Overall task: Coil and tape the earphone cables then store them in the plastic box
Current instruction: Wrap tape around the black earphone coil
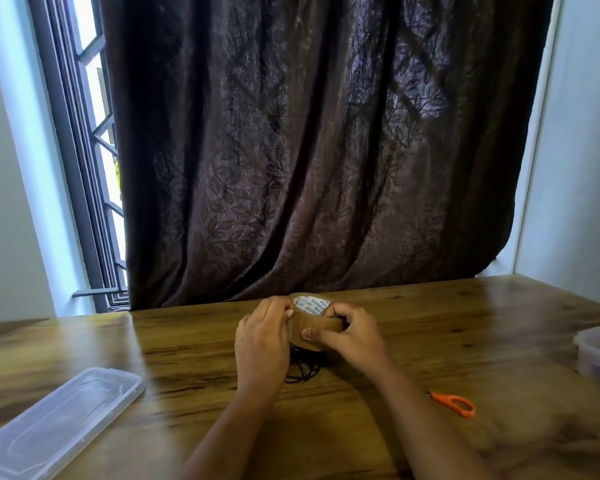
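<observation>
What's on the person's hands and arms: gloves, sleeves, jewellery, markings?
Left hand and right hand: no gloves, rings, watch or bands visible. Both arms are uncovered down to the frame's bottom edge, with no sleeve in view. Nails look short and unpainted. No markings show.

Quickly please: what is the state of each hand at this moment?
Left hand: fingers curled on the tape roll, at its edge.
Right hand: grips the tape roll, thumb pressed on its side.
</observation>
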Demonstrator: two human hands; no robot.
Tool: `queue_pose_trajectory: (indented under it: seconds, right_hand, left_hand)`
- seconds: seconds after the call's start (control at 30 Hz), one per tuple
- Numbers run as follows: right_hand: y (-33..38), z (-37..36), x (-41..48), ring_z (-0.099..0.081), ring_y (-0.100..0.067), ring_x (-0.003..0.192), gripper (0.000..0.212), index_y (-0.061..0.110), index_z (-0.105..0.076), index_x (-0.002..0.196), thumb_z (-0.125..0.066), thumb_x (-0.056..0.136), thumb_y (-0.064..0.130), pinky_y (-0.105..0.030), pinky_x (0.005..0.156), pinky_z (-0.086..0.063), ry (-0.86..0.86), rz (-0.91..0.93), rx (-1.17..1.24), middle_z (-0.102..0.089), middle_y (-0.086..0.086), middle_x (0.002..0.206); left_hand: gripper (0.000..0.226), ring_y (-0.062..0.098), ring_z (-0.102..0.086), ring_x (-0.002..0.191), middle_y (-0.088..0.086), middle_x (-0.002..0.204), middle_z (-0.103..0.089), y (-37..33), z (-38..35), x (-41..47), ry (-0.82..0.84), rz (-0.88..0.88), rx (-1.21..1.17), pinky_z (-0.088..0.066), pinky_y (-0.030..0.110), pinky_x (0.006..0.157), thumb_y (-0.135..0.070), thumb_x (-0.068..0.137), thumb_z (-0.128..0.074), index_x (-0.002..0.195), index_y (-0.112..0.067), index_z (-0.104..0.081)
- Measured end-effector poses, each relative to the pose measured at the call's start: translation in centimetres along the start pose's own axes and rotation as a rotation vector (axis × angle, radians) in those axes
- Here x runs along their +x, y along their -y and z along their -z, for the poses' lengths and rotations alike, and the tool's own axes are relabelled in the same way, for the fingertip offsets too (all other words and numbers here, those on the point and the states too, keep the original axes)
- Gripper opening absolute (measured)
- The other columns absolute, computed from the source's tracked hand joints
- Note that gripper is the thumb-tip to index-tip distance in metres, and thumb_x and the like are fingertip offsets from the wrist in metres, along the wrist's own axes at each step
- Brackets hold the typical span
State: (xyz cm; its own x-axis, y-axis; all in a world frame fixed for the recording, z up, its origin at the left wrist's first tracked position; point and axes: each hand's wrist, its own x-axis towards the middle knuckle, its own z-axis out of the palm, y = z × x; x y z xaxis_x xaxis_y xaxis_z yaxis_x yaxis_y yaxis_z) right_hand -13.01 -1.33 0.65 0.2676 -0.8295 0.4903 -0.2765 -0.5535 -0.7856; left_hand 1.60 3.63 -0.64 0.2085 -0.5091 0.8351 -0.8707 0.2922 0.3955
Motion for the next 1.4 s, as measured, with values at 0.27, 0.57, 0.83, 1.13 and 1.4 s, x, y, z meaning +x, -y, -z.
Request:
queue_pose_trajectory:
  seconds: [0.27,0.57,0.83,1.13,1.4]
  right_hand:
    - [-0.4,0.0,0.2,-0.059,-0.007,0.07,0.029,0.01,-0.065,0.072,-0.087,0.063,0.027,-0.018,0.057,-0.047,-0.002,-0.003,0.048,-0.066,0.0,0.077]
    - [-0.4,-0.4,0.3,-0.058,-0.007,0.076,0.029,0.021,-0.062,0.067,-0.086,0.061,0.035,-0.029,0.065,-0.05,-0.06,0.028,-0.051,-0.063,0.007,0.079]
    - [-0.7,-0.3,0.5,-0.055,-0.004,0.069,0.031,0.026,-0.057,0.062,-0.085,0.062,0.04,-0.026,0.059,-0.045,-0.188,0.077,-0.106,-0.06,0.01,0.069]
    - [-2.1,0.5,0.6,-0.051,-0.015,0.087,0.033,0.023,-0.054,0.068,-0.075,0.068,0.048,-0.032,0.069,-0.044,-0.245,0.074,-0.407,-0.056,0.012,0.077]
    - [-2.2,0.9,0.5,-0.049,-0.021,0.111,0.034,0.027,-0.059,0.084,-0.068,0.073,0.058,-0.035,0.088,-0.045,-0.226,-0.022,-0.529,-0.06,0.008,0.101]
  left_hand:
    - [0.02,0.005,-0.057,0.079,-0.013,0.097,-0.056,-0.2,0.1,-0.1,0.061,-0.003,-0.083,-0.054,0.03,0.063,-0.019,0.096,-0.041,0.103,-0.016,-0.059]
    - [0.03,0.008,-0.059,0.075,-0.007,0.103,-0.055,-0.3,0.3,0.1,0.097,0.001,-0.028,-0.055,0.032,0.059,-0.026,0.095,-0.032,0.11,-0.015,-0.057]
    - [0.018,0.003,-0.052,0.077,-0.013,0.094,-0.052,-0.8,-0.4,-0.2,0.157,0.004,-0.007,-0.046,0.02,0.059,-0.02,0.096,-0.033,0.102,-0.021,-0.05]
    - [0.023,0.009,-0.05,0.07,-0.001,0.078,-0.054,-1.8,-1.4,-0.4,0.237,0.216,-0.462,-0.045,0.03,0.063,-0.001,0.094,-0.044,0.081,-0.019,-0.049]
    - [0.018,0.007,-0.051,0.067,0.001,0.08,-0.054,-1.8,-1.1,0.1,0.318,0.426,-0.677,-0.052,0.025,0.062,-0.005,0.099,-0.039,0.089,-0.01,-0.053]
